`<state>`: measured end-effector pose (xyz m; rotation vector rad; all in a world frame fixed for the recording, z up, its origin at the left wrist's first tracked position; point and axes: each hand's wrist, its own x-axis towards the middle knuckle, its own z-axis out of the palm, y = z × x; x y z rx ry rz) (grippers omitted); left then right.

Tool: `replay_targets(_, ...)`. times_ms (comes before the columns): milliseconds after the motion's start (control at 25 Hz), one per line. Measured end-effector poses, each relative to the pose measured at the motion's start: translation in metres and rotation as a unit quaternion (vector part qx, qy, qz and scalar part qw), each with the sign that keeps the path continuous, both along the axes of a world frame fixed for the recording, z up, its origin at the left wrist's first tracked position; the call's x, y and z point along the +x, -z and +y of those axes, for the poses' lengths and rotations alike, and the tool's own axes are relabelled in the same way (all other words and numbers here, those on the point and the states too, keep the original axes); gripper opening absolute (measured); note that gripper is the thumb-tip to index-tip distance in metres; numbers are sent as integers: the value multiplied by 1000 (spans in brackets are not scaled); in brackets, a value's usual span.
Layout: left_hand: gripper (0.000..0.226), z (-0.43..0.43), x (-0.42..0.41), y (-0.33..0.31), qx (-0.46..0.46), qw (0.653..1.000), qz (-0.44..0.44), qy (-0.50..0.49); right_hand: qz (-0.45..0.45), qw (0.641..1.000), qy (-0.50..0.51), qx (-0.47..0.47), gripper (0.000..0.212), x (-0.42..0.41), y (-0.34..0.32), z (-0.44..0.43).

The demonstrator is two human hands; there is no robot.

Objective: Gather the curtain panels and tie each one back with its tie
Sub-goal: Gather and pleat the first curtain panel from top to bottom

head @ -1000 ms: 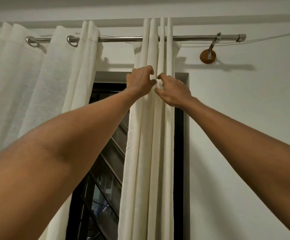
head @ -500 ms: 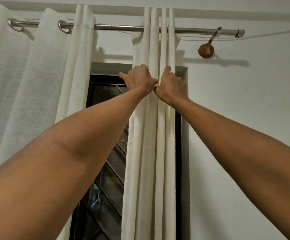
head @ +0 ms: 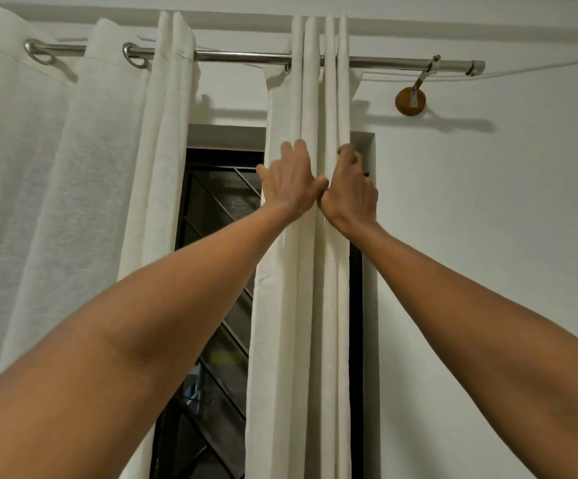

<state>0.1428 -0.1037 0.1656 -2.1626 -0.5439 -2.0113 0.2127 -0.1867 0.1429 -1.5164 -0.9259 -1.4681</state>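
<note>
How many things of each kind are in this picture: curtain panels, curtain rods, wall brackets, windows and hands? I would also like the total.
Curtain panels: 2 (left panel, right panel)
Curtain rod: 1
Wall bracket: 1
Window: 1
Hands: 2 (left hand, right hand)
Total: 7

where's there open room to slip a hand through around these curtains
Open gap between the loose white curtain panel and the gathered white curtain panel, across the dark grilled window. Bare white wall right of the gathered panel, below the round wooden bracket. Crowded at the folds: left hand presses, right hand grips.
</note>
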Motion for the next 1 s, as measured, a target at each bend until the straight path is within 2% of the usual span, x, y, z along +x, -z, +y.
replay_targets(80, 65, 4, 5, 14, -45, 999, -13, 10, 37, 999, -7, 9, 72, 7, 18, 5)
replay_targets(160, 74, 3, 6, 32, -77, 996, -15, 50, 89, 994, -49, 35, 88, 13, 36, 9)
replay_targets(280, 84, -2, 11, 49, -125, 990, 6, 68, 146, 983, -99, 48, 97, 14, 55, 14)
replay_targets(360, 83, 2, 11, 50, -185, 978, 2, 93, 181, 976, -117, 12, 90, 19, 60, 14)
replay_targets(520, 37, 14, 15, 60, -286, 943, 54, 160, 253, 945, -183, -95, 45, 32, 66, 11)
replay_targets(600, 26, 14, 19, 71, -297, 932, 90, 188, 266, 936, -202, -108, 37, 34, 69, 10)
replay_targets(680, 25, 17, 18, 77, -290, 929, 116, 198, 272, 929, -221, -122, 39, 32, 71, 6)
replay_targets(800, 39, 23, 15, 81, -267, 929, 114, 230, 260, 920, -259, -138, 38, 31, 75, 0)
replay_targets(880, 36, 8, 15, 86, -272, 914, 127, 274, 235, 916, -292, -146, 26, 22, 83, 4)
replay_targets(920, 35, 0, 18, 88, -282, 906, 125, 291, 230, 911, -313, -140, 21, 16, 88, 8)
replay_targets(1000, 43, -9, 19, 88, -294, 900, 116, 301, 242, 898, -352, -107, 24, 11, 95, 16)
